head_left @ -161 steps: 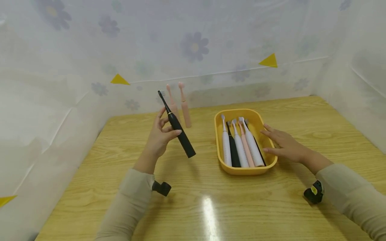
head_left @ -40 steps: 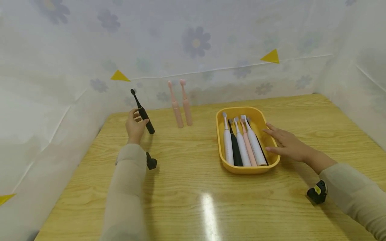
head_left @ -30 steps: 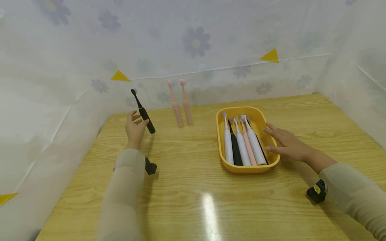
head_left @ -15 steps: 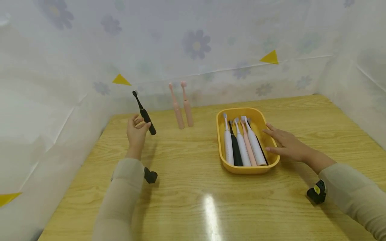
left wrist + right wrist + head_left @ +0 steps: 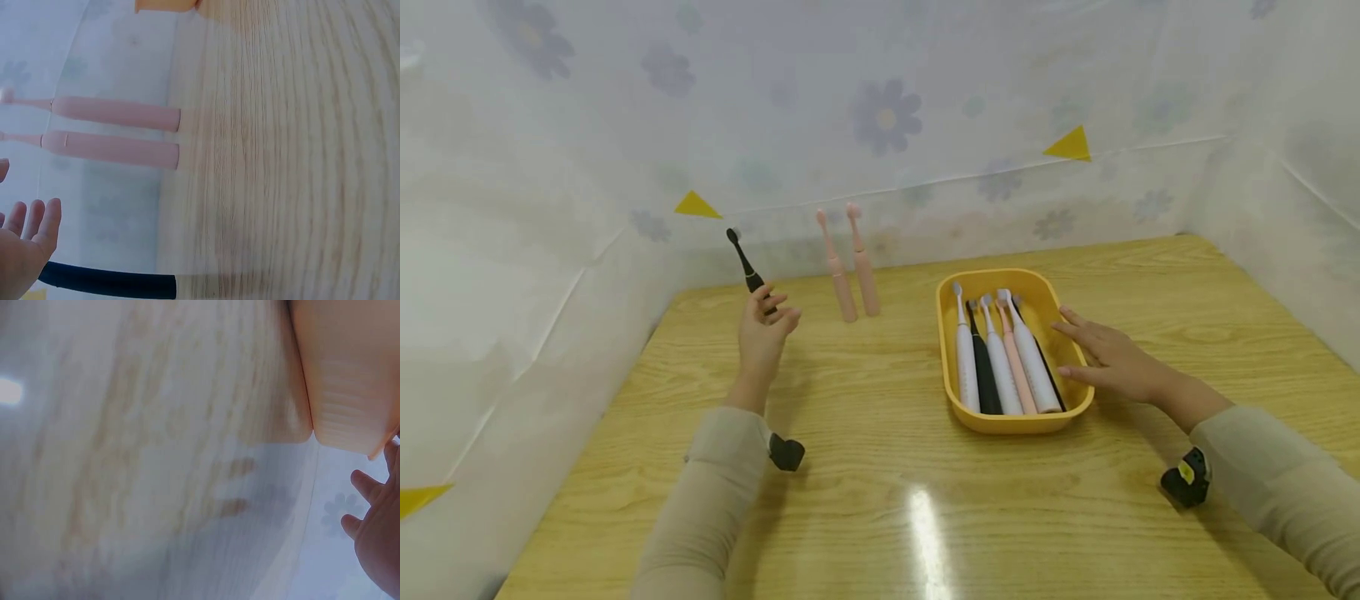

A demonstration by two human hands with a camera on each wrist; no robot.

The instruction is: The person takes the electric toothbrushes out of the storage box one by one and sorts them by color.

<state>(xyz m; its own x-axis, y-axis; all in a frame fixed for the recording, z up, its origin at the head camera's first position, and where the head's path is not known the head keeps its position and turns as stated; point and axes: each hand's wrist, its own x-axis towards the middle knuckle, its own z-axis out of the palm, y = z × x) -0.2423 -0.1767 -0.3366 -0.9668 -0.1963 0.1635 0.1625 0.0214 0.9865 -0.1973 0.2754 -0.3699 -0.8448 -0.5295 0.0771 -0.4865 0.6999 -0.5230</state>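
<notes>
Has the left hand [image 5: 760,342] just near of the black toothbrush [image 5: 745,262], with fingers wide and loosely bent, not wrapped round the handle. Covers part of that handle from above; cannot make out any contact between fingertips and handle. See the black toothbrush upright on its base at the far left of the wooden table [image 5: 850,483], and to its right 2 pink toothbrushes [image 5: 841,287], also upright, near each other but apart. With the right hand [image 5: 1112,358], touches the right rim of the yellow tray [image 5: 1018,424], with fingers wide and nearly straight, without a grip. In the tray, at right on the table, count 6 toothbrushes [image 5: 1000,367] lying side by side: 3 white, 2 black and 1 pink, with heads toward the far end. Wears beige sleeves [image 5: 700,508] and a small black device [image 5: 786,452] at each wrist. Faces a flowered sheet [image 5: 925,50] on the far side, with 2 yellow triangles [image 5: 697,205] on it.
</notes>
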